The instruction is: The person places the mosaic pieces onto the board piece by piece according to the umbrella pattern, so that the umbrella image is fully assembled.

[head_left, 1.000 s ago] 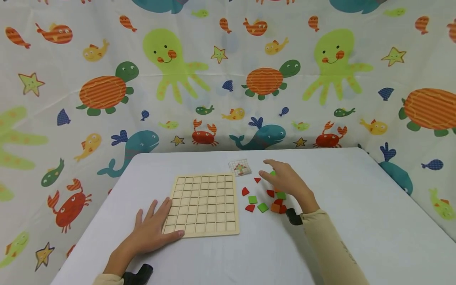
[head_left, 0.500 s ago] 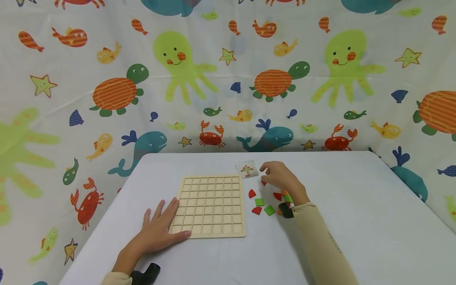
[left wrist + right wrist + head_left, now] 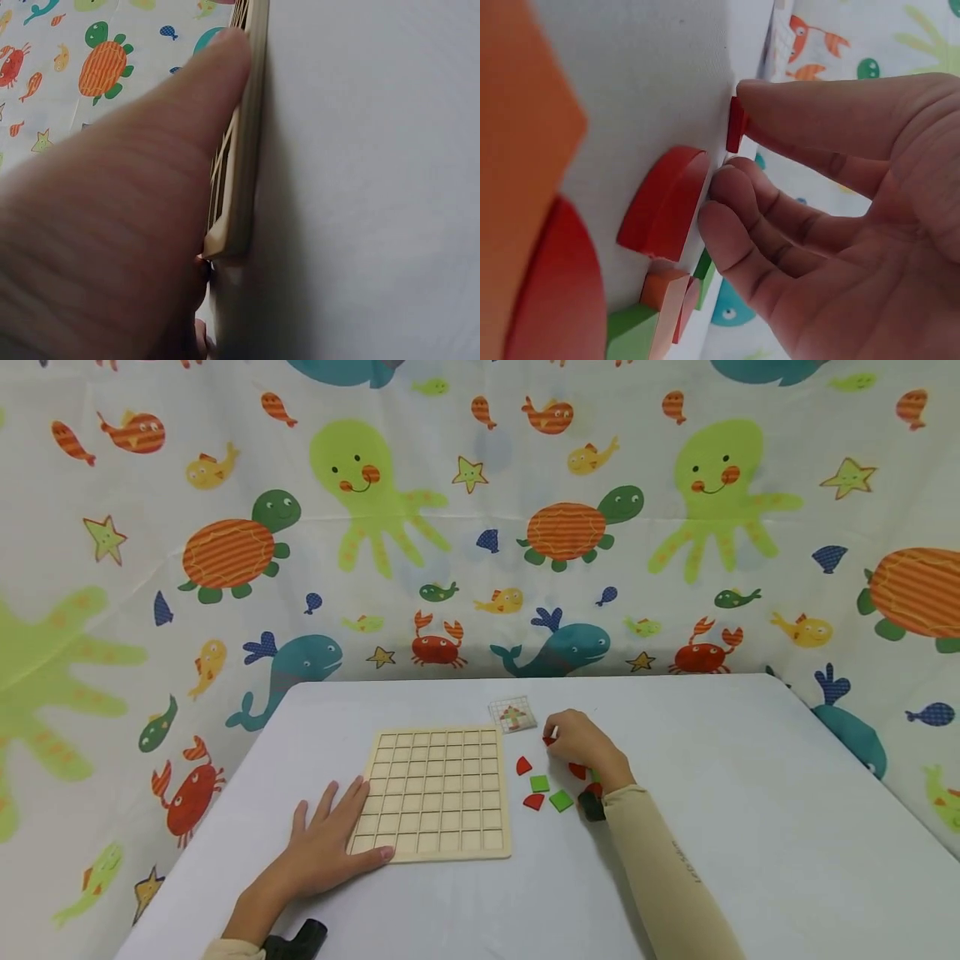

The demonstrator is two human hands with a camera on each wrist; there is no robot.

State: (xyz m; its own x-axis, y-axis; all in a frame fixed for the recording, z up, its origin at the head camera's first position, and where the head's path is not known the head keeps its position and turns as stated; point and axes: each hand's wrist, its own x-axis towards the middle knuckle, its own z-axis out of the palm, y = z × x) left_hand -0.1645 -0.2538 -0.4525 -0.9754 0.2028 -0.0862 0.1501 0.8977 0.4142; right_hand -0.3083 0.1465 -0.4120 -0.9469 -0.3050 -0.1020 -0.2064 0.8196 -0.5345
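My left hand (image 3: 322,852) lies at the left edge of a pale wooden grid board (image 3: 435,795), fingers spread, the thumb on its front-left corner. In the left wrist view the thumb (image 3: 172,120) rests along the board's rim (image 3: 244,172). Just right of the board's far corner, my right hand (image 3: 588,747) pinches a small red triangle block (image 3: 736,124) between thumb and index finger, low over the white table. The other fingers curl loosely below. Near them a red quarter-round block (image 3: 664,201) lies on the tabletop; part of the block pile is hidden under the right hand and wrist.
Between board and right hand lie red quarter-round blocks (image 3: 523,766) and green square blocks (image 3: 561,801). A pattern card (image 3: 513,715) sits behind the board. Orange (image 3: 667,296) and green (image 3: 630,330) blocks crowd near the right wrist. A printed sea-animal curtain (image 3: 480,518) hangs behind the table.
My right hand has come down and slightly left onto the red triangle block, and thumb and index finger have closed on it. The left hand stays at the board; the head view shifted slightly.
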